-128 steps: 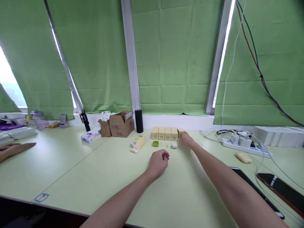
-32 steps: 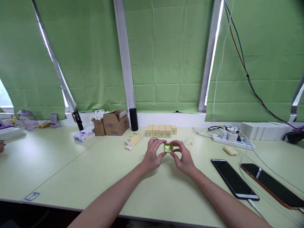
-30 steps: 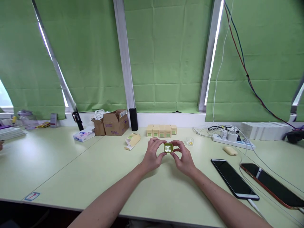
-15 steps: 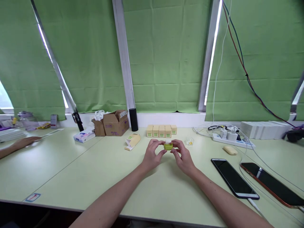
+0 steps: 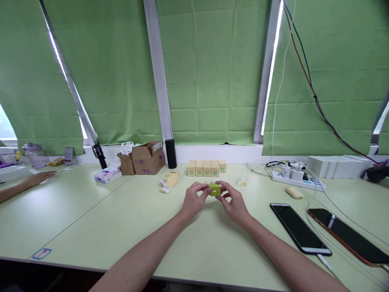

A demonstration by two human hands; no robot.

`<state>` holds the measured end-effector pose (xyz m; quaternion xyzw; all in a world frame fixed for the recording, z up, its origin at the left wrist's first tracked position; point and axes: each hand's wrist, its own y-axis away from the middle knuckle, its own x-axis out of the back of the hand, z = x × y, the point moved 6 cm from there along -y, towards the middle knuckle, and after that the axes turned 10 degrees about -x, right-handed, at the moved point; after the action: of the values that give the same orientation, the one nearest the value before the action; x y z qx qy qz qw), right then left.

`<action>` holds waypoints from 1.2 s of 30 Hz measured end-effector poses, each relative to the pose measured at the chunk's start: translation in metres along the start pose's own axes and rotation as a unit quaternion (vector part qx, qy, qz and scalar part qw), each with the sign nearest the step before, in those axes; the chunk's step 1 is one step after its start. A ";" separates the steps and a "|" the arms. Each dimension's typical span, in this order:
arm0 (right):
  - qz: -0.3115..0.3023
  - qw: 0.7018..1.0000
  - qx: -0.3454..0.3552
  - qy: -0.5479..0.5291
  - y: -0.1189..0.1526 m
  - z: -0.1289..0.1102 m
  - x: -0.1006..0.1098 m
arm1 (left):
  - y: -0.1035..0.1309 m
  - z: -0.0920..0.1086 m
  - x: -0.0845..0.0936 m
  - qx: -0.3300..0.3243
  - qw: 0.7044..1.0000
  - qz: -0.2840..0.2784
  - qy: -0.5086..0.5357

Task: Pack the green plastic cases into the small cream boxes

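A small yellow-green case [image 5: 214, 189] with rounded corners is held upright a little above the table, its broad face with a small pale mark towards me. My left hand [image 5: 195, 199] pinches its left edge between thumb and fingers. On the opposite edge, my right hand [image 5: 233, 202] grips it with fingertips on top and thumb below. Something whitish shows at the top of the case, too small to name. Just beyond my hands stands a row of several small tan boxes [image 5: 207, 168]. An opened tan carton [image 5: 169, 181] lies to the left, and a small clear plastic piece [image 5: 242, 181] to the right.
At right lie two phones [image 5: 299, 228] [image 5: 349, 235], a cream case [image 5: 294, 192] and a power strip [image 5: 299, 180] with cables. Back left hold a cardboard box [image 5: 148, 157], a black cylinder [image 5: 170, 153] and a tissue pack [image 5: 107, 173]. Another person's hand [image 5: 41, 177] rests far left.
The green case has been tipped so its broad face, rather than its narrow edge, points at me. Both hands keep their hold with slightly shifted fingers. The other person's hand moved slightly.
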<state>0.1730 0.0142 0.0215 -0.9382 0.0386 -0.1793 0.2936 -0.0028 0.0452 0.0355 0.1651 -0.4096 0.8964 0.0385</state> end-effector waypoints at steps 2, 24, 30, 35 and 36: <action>-0.006 1.000 -0.013 0.000 0.000 0.000 0.000 | 0.000 0.001 0.000 0.002 1.000 -0.008 -0.010; -0.093 0.958 -0.128 -0.239 -0.003 0.015 -0.009 | 0.001 0.013 -0.001 -0.094 0.985 -0.077 -0.121; -0.102 0.952 -0.134 -0.255 -0.003 0.012 -0.008 | -0.001 0.013 0.004 -0.114 0.986 -0.041 -0.115; -0.106 0.966 -0.134 -0.196 -0.002 0.013 -0.013 | 0.001 0.026 -0.002 -0.157 0.975 -0.091 -0.131; -0.107 0.968 -0.135 -0.182 -0.002 0.014 -0.014 | 0.002 0.028 -0.004 -0.167 0.971 -0.107 -0.135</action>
<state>0.1648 0.0262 0.0072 -0.9846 -0.0923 -0.0289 0.1457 0.0081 0.0230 0.0498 0.3192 -0.5351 0.7750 0.1057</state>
